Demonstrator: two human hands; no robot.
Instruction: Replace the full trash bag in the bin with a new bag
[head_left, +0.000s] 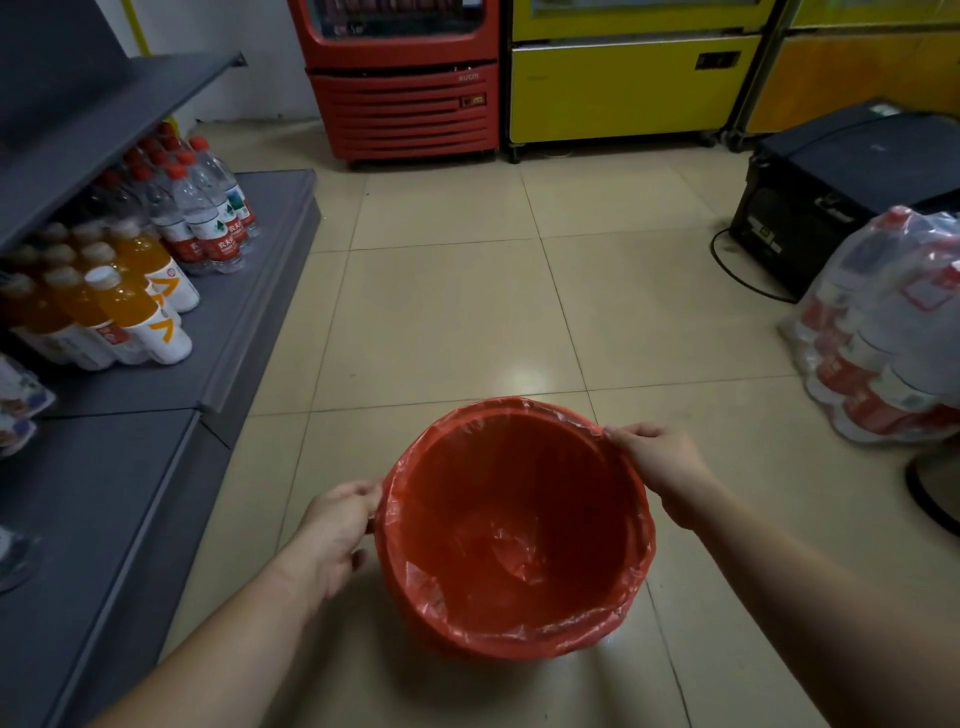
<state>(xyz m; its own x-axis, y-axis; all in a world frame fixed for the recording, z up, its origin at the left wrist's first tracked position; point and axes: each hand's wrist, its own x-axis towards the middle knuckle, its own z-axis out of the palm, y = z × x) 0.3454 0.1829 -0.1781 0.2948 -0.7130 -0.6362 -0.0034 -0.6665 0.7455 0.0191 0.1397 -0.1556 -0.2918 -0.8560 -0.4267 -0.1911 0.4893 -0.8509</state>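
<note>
Both the left hand and right hand pinched the new bag over the bin's rim; overstretching could probably tear the thin film.

Person, head-camera view: two bare forearms entering from the lower left and lower right of the frame, each ending in a bare hand, left hand and right hand. No sleeve, cuff, glove, watch, ring or bracelet visible. Fingers short, nails indistinct through blur.
</note>
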